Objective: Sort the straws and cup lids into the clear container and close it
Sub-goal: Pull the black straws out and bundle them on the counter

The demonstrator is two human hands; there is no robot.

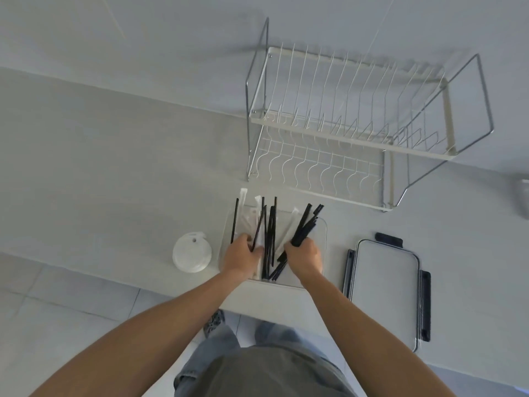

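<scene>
A clear container (320,233) stands on the counter's front edge, holding black straws (270,224) and paper-wrapped white ones (248,219) that stick out past its far rim. My right hand (305,256) grips a bundle of black straws (307,222) inside the container. My left hand (243,256) is in the container's left side, fingers curled around a few straws. A stack of white cup lids (191,252) sits on the counter left of the container. The container's lid (386,290), with dark clips, lies flat to the right.
A white wire dish rack (357,130) stands behind the container against the wall. The grey counter (114,167) stretches to the left. A grey object (522,199) shows at the right edge. Tiled floor lies below the counter edge.
</scene>
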